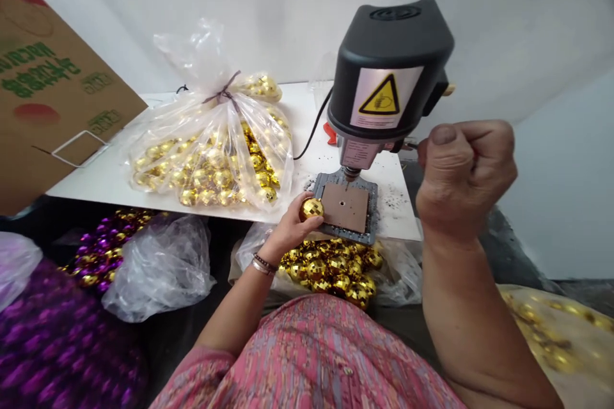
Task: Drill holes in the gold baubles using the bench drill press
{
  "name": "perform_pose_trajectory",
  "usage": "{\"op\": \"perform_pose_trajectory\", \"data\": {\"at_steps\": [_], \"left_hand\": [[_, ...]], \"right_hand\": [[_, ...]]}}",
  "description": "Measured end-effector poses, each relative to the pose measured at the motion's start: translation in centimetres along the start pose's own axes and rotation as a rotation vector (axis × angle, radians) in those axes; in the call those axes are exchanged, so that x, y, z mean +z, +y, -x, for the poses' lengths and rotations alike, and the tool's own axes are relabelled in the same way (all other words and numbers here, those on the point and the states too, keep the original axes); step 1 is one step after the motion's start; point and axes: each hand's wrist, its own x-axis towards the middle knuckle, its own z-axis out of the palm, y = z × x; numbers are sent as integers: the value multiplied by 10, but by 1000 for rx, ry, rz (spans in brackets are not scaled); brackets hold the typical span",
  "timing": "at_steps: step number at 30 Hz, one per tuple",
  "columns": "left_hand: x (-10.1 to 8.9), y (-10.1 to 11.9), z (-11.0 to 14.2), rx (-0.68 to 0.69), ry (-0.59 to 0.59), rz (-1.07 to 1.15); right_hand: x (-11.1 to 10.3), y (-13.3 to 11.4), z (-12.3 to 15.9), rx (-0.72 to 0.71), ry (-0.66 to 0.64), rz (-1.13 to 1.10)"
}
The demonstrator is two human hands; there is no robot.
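Bench setup: white table (pixel 307 131) against a white wall, cardboard box (pixel 52 77) at far left. Clear plastic bag (pixel 211 140) of gold balls sits tied on the table. Below the table edge, more gold balls lie in an open plastic bag (pixel 330 271), with purple-and-gold balls (pixel 105 246) at left. Black bench drill (pixel 388 70) stands on the table, yellow warning label (pixel 378 99) on its head, bit (pixel 347 182) pointing down over a brown pad (pixel 344 206) with a small central hole, dark specks around its base. Left hand (pixel 288 230) is curled around a gold mirror ball (pixel 311 209), fingers and thumb gripping it, just left of the pad. Ball: round, small square mirror facets, shiny. Right hand (pixel 463 185) is a raised tight fist, just right of the drill, touching nothing visible.
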Motion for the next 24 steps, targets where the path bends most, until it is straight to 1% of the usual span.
{"op": "perform_pose_trajectory", "data": {"at_steps": [2, 4, 6, 8, 13, 16, 18, 21, 24], "left_hand": [[5, -2, -6, 23, 10, -102], [9, -2, -12, 16, 10, -149], [11, 0, -18, 24, 6, -218], [11, 6, -23, 55, -6, -303], [14, 21, -34, 122, -60, -430], [16, 23, -38, 132, -76, -445], [17, 22, -40, 130, -82, -439], [17, 21, -43, 101, -75, -437], [19, 26, -48, 59, -59, -480]], "right_hand": [[1, -4, 0, -18, -9, 1], [2, -7, -2, -39, -14, -8], [2, -10, -6, -48, -17, -21], [2, -13, -13, -26, -34, -28], [9, -16, -48, 156, -132, 5], [18, -15, -70, 304, -154, 56], [22, -14, -81, 372, -174, 88], [25, -14, -87, 387, -195, 118], [25, -14, -88, 396, -205, 111]]}}
